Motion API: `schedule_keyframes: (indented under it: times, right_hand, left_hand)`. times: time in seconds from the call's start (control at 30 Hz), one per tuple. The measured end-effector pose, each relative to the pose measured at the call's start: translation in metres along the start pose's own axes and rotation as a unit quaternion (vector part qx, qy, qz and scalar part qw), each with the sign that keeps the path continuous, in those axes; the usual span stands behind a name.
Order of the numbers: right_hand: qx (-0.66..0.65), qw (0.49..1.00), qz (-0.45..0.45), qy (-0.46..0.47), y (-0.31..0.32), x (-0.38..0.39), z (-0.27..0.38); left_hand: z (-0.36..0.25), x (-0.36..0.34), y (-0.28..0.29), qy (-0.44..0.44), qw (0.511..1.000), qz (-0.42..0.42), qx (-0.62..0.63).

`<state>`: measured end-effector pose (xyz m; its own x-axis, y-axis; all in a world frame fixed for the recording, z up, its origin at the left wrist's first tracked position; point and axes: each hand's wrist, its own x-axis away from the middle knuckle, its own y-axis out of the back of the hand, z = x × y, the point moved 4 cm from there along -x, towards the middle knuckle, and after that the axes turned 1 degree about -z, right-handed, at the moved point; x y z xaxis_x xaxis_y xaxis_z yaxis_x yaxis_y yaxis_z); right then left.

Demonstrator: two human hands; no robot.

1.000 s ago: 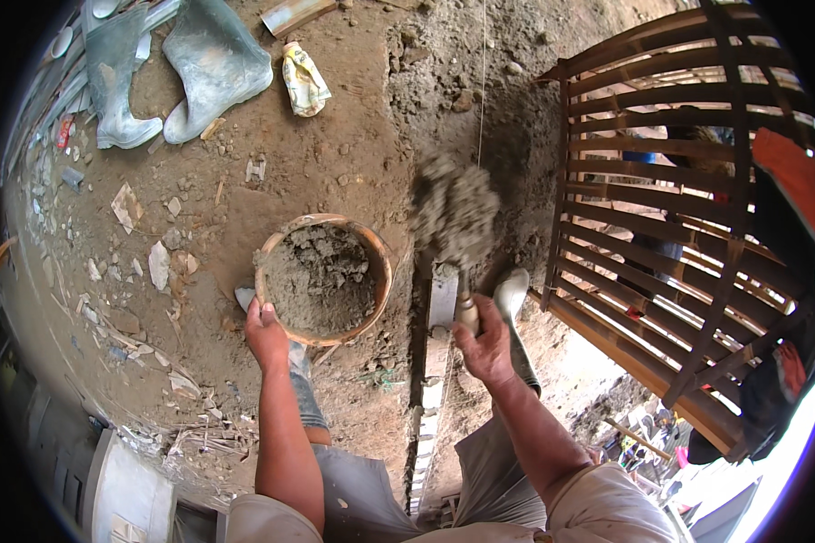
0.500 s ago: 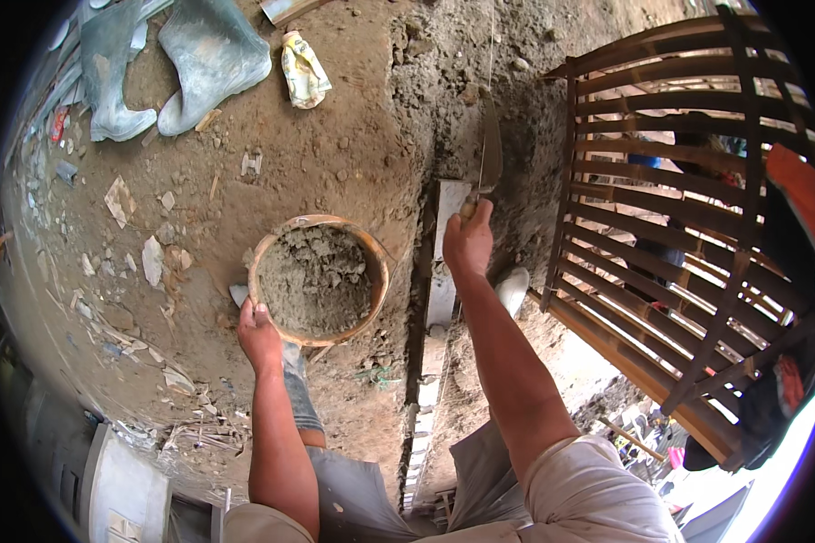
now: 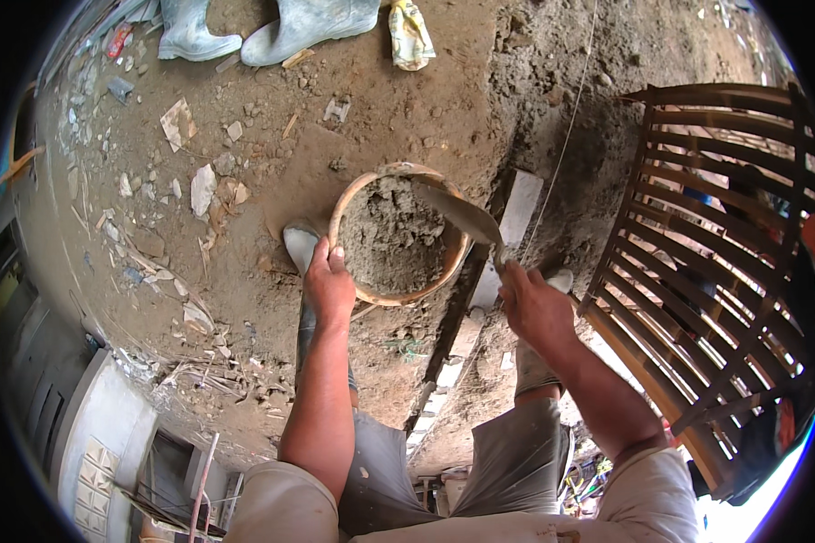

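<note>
My left hand point(image 3: 329, 288) grips the near-left rim of a round bucket point(image 3: 414, 297), thumb over the edge. Grey wet mortar point(image 3: 388, 231) fills much of it. In my right hand point(image 3: 532, 303) is the handle of a trowel point(image 3: 466, 215), the fingers closed round it. The blade reaches left across the bucket's right rim, its tip above the mortar. Beneath the trowel's handle side runs a narrow line of pale blocks point(image 3: 522, 210) set in the ground. A thin taut string point(image 3: 568, 127) passes along the right of these blocks.
A slatted wooden frame point(image 3: 697, 244) stands at the right. Rubber boots point(image 3: 312, 27) and a crumpled wrapper point(image 3: 411, 36) lie at the far side. Broken tile pieces point(image 3: 203, 189) and rubble are scattered on the left. My booted feet straddle the block line.
My right hand has drawn the trowel back from beyond the blocks, turning its blade left over the bucket. My left hand keeps hold of the rim. The whole view has shifted.
</note>
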<state>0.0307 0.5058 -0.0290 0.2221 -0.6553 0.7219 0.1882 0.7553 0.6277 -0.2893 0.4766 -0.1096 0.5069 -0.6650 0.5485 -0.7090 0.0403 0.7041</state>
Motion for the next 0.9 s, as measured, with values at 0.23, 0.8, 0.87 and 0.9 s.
schedule_keyframes:
  times: [0.23, 0.8, 0.87, 0.9]
  right_hand:
    - [0.007, 0.991, 0.131, -0.017, -0.032, -0.063, 0.019]
    - [-0.548, 0.815, 0.144, -0.119, -0.142, -0.034, 0.060]
    - [-0.573, 0.803, 0.127, -0.105, -0.137, -0.026, 0.049]
    - [-0.561, 0.809, 0.141, -0.101, -0.133, -0.023, 0.044]
  left_hand:
    - [-0.026, 0.007, 0.000, 0.006, 1.000, 0.019, -0.010]
    - [0.001, 0.005, 0.001, 0.011, 1.000, -0.013, 0.004]
    - [0.007, 0.003, 0.001, 0.014, 1.000, -0.007, 0.010]
    - [0.007, 0.001, 0.002, 0.015, 1.000, -0.004, 0.014]
